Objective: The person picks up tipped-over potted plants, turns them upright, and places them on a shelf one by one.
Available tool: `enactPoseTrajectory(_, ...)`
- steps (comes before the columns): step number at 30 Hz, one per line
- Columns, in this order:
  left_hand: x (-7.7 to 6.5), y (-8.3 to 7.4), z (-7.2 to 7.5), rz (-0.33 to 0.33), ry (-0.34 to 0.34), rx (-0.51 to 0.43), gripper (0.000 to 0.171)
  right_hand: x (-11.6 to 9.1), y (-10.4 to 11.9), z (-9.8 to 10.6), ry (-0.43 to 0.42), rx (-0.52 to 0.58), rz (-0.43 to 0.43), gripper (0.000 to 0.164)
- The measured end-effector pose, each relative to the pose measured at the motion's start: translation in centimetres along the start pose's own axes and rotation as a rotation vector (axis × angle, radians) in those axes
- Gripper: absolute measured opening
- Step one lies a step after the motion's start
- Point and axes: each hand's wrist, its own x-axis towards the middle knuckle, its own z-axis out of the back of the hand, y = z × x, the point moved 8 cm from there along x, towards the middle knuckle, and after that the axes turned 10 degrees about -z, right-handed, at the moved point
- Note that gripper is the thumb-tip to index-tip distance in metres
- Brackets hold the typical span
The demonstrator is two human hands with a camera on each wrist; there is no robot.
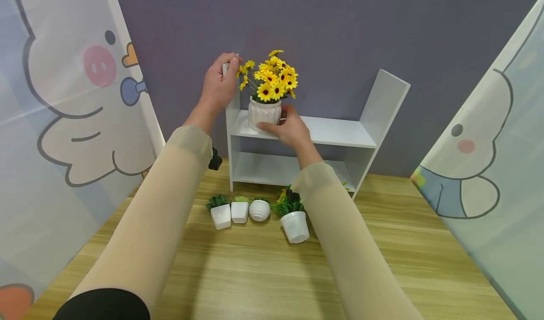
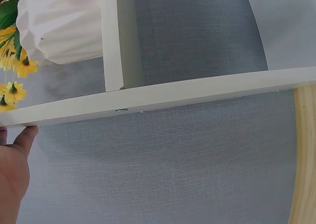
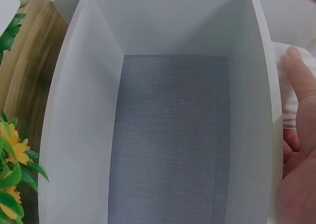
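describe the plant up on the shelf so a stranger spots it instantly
Find the white shelf unit before the grey backdrop. On its upper board, at the left, is a fluted white flowerpot of yellow daisy-like flowers. Unlike the potted plants on the table, it stands up there alone.

The white ribbed pot holding yellow, dark-centred flowers stands upright on the upper board of the white two-tier shelf, near its left side panel.

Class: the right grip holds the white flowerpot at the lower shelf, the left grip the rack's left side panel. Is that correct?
"Lower" is wrong: the head view shows the right grip holding the white flowerpot at the upper shelf. The left grip does hold the left side panel.
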Motion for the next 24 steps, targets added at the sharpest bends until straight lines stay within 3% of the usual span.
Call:
enactPoseTrajectory(15,0.0,-0.4,-0.4,-0.014,0.016,0.003,0.047,-0.3,0.1,0.4,-0.059,-0.095,-0.025,0.102)
enactPoseTrajectory(24,0.1,-0.2,-0.7,0.008,0.015,-0.005,0.047,-0.4,-0.3,0.9,-0.069,-0.019,0.012,0.107)
